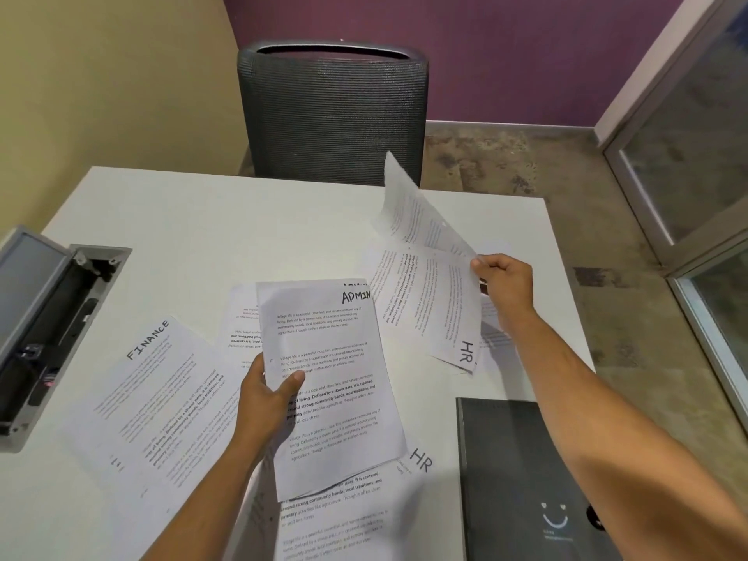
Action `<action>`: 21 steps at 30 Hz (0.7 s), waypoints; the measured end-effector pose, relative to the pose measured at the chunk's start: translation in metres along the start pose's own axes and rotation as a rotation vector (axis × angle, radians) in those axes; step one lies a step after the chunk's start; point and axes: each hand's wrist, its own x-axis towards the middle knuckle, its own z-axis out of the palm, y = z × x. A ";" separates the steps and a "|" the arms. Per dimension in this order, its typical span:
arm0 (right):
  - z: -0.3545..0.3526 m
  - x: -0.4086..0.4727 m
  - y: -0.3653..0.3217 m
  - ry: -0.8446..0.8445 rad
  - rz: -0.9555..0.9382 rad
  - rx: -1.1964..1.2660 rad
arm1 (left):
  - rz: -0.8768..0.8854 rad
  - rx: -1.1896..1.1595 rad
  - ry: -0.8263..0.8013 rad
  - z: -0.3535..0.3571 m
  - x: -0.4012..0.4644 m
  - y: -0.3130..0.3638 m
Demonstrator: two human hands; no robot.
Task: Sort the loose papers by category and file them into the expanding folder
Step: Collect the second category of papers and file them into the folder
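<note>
White table (202, 220), dark mesh chair (332, 115) tucked behind it, cream wall (101, 74), purple wall (506, 54), mottled concrete floor (587, 196), glass partition (688, 135) at right

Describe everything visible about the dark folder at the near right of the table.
The expanding folder is a dark grey, matte, plastic-looking rectangle lying flat and closed on the white table, at its near right corner. A small pale smiley logo with tiny unreadable text sits near its lower end, and a dark round fitting shows at its right edge. The right forearm passes above it; contact cannot be judged. Its left edge lies beside the HR-marked sheet. No papers rest on it.
</note>
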 end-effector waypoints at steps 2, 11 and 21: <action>-0.001 -0.001 0.001 0.058 -0.013 -0.040 | 0.002 0.003 0.008 -0.002 -0.001 0.000; -0.012 -0.013 -0.010 0.133 -0.226 -0.207 | 0.028 0.011 0.013 -0.003 -0.007 0.003; -0.012 -0.026 0.006 0.144 0.198 0.282 | 0.040 0.018 0.012 -0.005 -0.009 0.005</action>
